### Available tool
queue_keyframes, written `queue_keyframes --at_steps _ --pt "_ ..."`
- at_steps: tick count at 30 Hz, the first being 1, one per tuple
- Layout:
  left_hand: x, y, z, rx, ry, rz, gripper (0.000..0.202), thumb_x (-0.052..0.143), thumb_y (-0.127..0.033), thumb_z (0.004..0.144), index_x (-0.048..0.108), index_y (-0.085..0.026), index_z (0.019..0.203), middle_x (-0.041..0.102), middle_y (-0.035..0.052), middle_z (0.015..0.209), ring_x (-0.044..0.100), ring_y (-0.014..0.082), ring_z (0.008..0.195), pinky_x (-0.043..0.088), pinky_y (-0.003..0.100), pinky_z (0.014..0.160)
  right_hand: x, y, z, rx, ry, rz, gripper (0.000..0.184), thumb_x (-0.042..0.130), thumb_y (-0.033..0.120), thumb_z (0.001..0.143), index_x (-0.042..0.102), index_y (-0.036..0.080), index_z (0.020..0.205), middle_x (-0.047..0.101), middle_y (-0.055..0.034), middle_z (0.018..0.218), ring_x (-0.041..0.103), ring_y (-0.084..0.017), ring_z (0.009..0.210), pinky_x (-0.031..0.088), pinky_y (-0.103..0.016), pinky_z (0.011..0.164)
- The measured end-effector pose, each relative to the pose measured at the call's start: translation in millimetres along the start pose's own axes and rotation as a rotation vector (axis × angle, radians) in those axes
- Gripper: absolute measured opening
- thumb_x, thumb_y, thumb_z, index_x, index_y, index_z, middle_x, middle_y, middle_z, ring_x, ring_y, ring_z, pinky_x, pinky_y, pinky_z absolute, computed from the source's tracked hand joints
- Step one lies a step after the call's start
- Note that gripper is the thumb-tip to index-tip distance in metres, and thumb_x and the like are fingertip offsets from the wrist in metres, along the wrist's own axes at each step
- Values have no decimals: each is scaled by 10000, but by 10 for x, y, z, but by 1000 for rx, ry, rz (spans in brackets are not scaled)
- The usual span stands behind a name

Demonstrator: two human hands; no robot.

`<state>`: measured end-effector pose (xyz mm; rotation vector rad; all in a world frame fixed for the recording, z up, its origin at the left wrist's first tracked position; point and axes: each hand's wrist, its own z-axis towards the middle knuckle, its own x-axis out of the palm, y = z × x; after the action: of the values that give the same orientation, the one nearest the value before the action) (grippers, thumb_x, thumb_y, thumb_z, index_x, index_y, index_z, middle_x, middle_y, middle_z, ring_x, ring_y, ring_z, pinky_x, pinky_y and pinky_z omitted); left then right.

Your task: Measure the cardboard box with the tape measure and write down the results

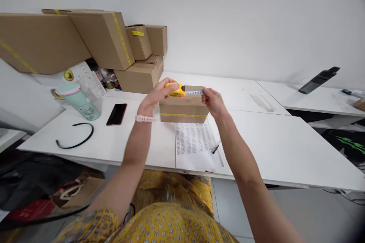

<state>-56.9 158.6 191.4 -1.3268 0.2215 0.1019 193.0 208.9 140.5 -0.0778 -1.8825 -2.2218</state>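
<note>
Mid-frame, seemingly measuring, the left hand [158, 93] holds a tape measure [175, 90], the right hand [213, 101] its blade [194, 92], which should next align with the box [184, 108].

yellow and black mark the tape measure [176, 90] at the dial's center, its blade [194, 92] silver; a mint-green tumbler [81, 102] wears a pink-trimmed lid [69, 90] at nine o'clock, a bottle [317, 81] shows dark grey at three, and a yellow garment [168, 224] carries small pale flowers at six.
</note>
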Motion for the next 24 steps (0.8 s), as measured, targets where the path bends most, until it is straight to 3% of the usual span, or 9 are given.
queue_keyframes --at_steps 2,5,9,15,24 --pt "-283 47 173 -26 36 19 328 754 -474 811 695 -170 919 680 37 861 604 147 740 372 220 546 -226 24 187 12 -82 26 484 848 550 718 499 217 678 447 64 591 381 -74 537 337 -227 509" --pt "-682 292 302 -127 72 -32 332 740 -474 809 707 -145 842 677 54 799 577 140 659 380 226 497 -563 -60 331 82 -231 -12 413 829 425 755 495 207 647 449 58 593 371 -73 545 341 -217 511" --pt "-968 683 386 -306 -14 -152 341 761 -450 786 728 -139 923 723 70 821 623 155 634 417 222 448 -738 -292 413 158 -366 -181 355 776 371 781 504 202 628 492 40 614 420 -83 575 381 -223 542" --pt "-980 934 601 -402 -102 -330 391 766 -450 816 713 -127 1030 773 110 953 746 232 805 634 338 660 -562 -560 581 225 -420 -228 291 722 342 788 515 200 640 498 46 625 447 -81 582 409 -226 570" --pt "-840 1012 680 -424 -148 -525 331 755 -403 842 671 -116 986 777 107 863 756 236 781 651 386 709 -458 -670 683 292 -429 -229 230 767 327 745 588 201 817 671 -25 800 606 -154 712 499 -268 599"
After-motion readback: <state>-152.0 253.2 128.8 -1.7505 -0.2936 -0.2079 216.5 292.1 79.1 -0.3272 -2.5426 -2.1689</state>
